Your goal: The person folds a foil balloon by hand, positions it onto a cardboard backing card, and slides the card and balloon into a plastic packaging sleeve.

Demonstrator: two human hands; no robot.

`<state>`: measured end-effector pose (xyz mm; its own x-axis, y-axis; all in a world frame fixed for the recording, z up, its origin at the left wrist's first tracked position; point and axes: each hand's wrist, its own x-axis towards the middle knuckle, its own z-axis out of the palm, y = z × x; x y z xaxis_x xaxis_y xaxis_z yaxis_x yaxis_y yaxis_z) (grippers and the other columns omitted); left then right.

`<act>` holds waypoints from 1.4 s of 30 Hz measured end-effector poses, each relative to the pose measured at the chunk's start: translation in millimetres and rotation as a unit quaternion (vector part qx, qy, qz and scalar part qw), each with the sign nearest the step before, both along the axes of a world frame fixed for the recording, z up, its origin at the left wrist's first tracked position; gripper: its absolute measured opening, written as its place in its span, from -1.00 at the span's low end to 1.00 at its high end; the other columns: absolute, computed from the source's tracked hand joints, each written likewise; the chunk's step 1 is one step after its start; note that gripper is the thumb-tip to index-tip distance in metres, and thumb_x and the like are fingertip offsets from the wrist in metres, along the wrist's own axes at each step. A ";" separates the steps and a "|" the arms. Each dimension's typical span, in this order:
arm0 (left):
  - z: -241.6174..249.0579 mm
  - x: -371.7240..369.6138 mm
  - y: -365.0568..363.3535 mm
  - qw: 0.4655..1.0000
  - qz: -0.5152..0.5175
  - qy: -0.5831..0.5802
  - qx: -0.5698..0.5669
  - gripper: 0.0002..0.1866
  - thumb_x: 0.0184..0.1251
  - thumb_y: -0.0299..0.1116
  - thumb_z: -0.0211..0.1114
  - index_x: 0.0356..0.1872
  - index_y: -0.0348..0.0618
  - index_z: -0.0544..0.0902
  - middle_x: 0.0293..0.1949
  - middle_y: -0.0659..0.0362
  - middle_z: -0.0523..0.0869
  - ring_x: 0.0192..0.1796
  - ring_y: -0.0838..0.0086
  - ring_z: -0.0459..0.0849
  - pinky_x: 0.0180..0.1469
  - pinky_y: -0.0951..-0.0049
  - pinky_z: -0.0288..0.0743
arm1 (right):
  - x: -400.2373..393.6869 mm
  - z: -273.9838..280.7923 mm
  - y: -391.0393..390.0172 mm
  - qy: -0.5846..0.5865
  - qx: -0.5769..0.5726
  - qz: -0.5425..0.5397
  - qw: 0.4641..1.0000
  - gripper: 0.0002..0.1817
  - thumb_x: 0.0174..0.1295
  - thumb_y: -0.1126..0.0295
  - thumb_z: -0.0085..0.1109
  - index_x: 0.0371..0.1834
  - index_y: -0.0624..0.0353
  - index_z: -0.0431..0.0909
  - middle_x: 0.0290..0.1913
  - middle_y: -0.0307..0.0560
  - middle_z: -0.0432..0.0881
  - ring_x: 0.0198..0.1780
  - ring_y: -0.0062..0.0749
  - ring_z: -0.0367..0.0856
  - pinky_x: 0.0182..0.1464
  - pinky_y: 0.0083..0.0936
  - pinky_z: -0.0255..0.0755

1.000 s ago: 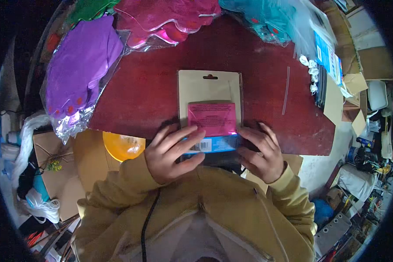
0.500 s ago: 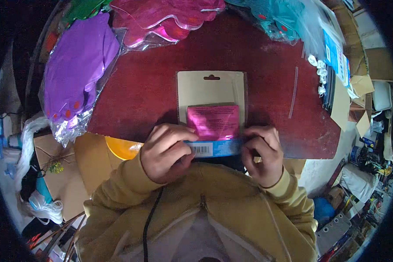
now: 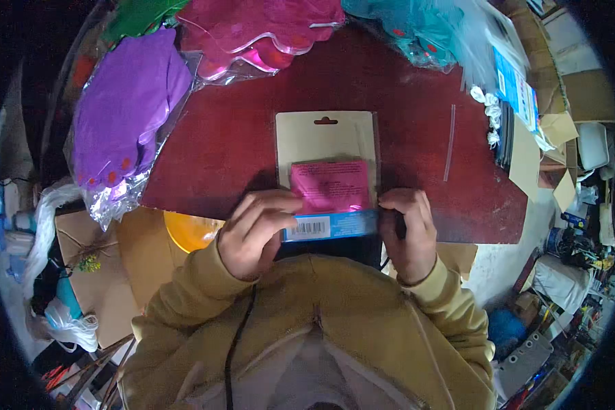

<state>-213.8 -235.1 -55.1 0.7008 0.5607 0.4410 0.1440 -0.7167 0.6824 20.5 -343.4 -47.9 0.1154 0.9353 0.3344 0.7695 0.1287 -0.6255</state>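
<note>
A flat package (image 3: 326, 140) with a beige backing card, a hang hole at its top and a blue barcode strip along its bottom lies on the dark red table (image 3: 417, 137). On its lower half is a pink printed packet (image 3: 329, 187). At the package's lower left edge, my left hand (image 3: 256, 229) is closed, fingers curled on the edge. My right hand (image 3: 410, 229) is at the lower right edge, thumb and fingers curled towards the card's side.
Bagged purple (image 3: 126, 102), pink (image 3: 253, 34) and teal pieces (image 3: 417, 31) lie along the far and left edges. A thin clear strip (image 3: 449, 143) is right of the package. Blue-and-white packs (image 3: 516, 85) lie at the far right. Below left is a yellow bowl (image 3: 188, 231).
The view has shifted slightly. The fingers of both my hands have straightened a little at the package's lower edges, and more of the barcode strip shows.
</note>
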 end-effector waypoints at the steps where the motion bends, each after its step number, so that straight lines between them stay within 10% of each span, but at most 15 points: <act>1: 0.6 -1.3 -0.4 1.000 0.012 0.000 0.013 -0.69 -0.05 -0.65 0.21 -0.20 -0.18 0.57 -0.05 0.05 0.62 0.03 0.15 0.59 0.07 0.17 0.46 | 2.0 -3.3 -1.9 0.006 0.001 -0.002 1.000 -0.64 -0.12 0.72 0.11 -0.17 0.24 0.49 -0.17 0.06 0.55 -0.12 -0.05 0.51 -0.04 -0.24 0.38; 9: 12.5 -3.9 1.4 0.947 -0.071 0.144 0.277 -0.63 0.20 -0.34 0.13 0.06 -0.02 0.61 0.14 0.12 0.57 0.22 0.33 0.52 0.29 0.10 0.27 | -8.0 16.3 -9.0 -0.033 0.007 0.098 0.995 -0.52 -0.07 0.64 0.18 0.03 0.23 0.50 0.09 0.11 0.52 0.16 -0.03 0.47 0.22 -0.15 0.30; 19: 59.0 17.1 -0.2 0.957 -0.125 0.067 0.252 -0.67 0.08 -0.33 0.24 -0.08 -0.10 0.68 -0.04 0.13 0.68 0.13 0.32 0.60 0.31 0.12 0.26 | -16.9 34.2 6.6 -0.229 0.050 0.126 0.964 -0.49 -0.04 0.35 0.12 0.07 0.25 0.50 0.26 0.09 0.42 0.31 -0.11 0.37 0.35 -0.10 0.14; 29: 123.9 58.8 -9.1 0.949 -0.259 -0.003 0.178 -0.70 0.18 -0.21 0.26 -0.08 -0.05 0.68 0.01 0.08 0.66 0.08 0.18 0.60 0.25 0.11 0.35 | 35.1 127.0 -37.4 -0.154 0.037 0.170 0.973 -0.64 0.01 0.47 0.11 -0.08 0.35 0.57 -0.04 0.17 0.63 0.00 -0.07 0.65 0.01 -0.25 0.57; 31: 100.5 62.7 -11.5 0.955 -0.234 -0.037 0.176 -0.69 0.21 -0.20 0.23 -0.07 -0.08 0.68 0.01 0.05 0.64 0.09 0.14 0.59 0.23 0.11 0.37 | 74.9 129.4 -87.8 0.045 -0.082 0.151 0.984 -0.72 0.10 0.45 0.15 -0.14 0.39 0.58 -0.11 0.21 0.65 -0.04 -0.02 0.66 0.05 -0.23 0.55; 37: 56.1 91.8 25.1 0.978 -0.114 0.099 0.145 -0.68 0.18 -0.45 0.20 -0.02 -0.28 0.63 0.02 -0.06 0.61 0.11 0.05 0.54 0.17 0.16 0.41 | 184.6 60.9 -284.8 0.226 -0.243 -0.205 0.921 -0.80 0.29 0.45 0.11 -0.10 0.29 0.59 -0.13 0.07 0.67 -0.13 -0.28 0.64 -0.08 -0.48 0.51; 41: 31.6 101.2 31.6 0.979 -0.054 0.160 0.110 -0.66 0.12 -0.51 0.23 -0.02 -0.30 0.61 0.05 -0.05 0.59 0.12 0.07 0.53 0.18 0.20 0.39 | 232.7 -172.3 -390.7 0.480 -0.069 -0.478 0.733 -0.80 0.29 0.43 0.05 -0.13 0.25 0.62 -0.22 -0.12 0.67 -0.17 -0.35 0.60 -0.04 -0.41 0.47; 42: 29.7 100.6 31.6 0.976 -0.060 0.169 0.127 -0.65 0.12 -0.51 0.23 -0.02 -0.30 0.61 0.06 -0.05 0.58 0.12 0.08 0.52 0.19 0.21 0.39 | 229.2 -182.6 -386.8 0.318 -0.253 -0.537 0.739 -0.74 0.28 0.40 0.06 -0.02 0.21 0.57 -0.14 -0.11 0.65 -0.11 -0.32 0.59 0.03 -0.39 0.44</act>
